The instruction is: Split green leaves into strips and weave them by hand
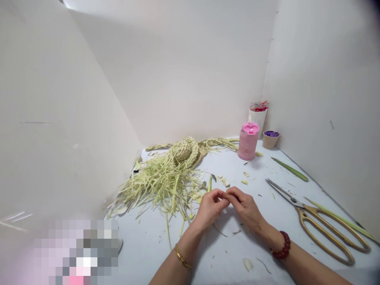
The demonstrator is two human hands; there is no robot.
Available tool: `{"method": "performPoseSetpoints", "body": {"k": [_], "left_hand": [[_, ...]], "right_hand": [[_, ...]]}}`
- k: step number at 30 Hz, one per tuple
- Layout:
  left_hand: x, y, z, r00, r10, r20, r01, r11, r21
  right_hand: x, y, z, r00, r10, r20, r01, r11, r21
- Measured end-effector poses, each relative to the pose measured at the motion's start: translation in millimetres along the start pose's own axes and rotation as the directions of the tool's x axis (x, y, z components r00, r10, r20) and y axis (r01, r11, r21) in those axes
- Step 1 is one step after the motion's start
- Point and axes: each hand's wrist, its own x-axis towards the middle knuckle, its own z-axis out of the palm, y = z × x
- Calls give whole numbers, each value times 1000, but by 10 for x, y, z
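My left hand (213, 204) and my right hand (242, 204) meet at the fingertips above the table, each closed in a pinch. Whatever lies between the fingertips is too small to make out. Just behind my left hand stands a green leaf piece (210, 184). A large tangle of pale green straw (160, 180) spreads to the left, with a coiled braid (185, 152) at its back. Large scissors with gold handles (303, 209) lie to the right of my right hand, blades slightly apart.
A pink bottle (247, 141), a white cup (257, 116) with red items and a small tan cup (270, 139) stand at the back right. Green leaves (291, 170) lie near the right wall. Scraps dot the white table (219, 261).
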Motion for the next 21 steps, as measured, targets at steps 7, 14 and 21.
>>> {"method": "performPoseSetpoints", "body": {"k": [7, 14, 21], "left_hand": [[32, -102, 28, 994, 70, -81, -74, 995, -59], [43, -78, -2, 997, 75, -17, -76, 986, -147], [16, -35, 34, 997, 74, -32, -77, 993, -93]], "right_hand": [[7, -2, -29, 996, 74, -59, -74, 997, -7], [31, -20, -35, 995, 95, -16, -94, 995, 44], [17, -45, -23, 995, 67, -71, -69, 998, -17]]}}
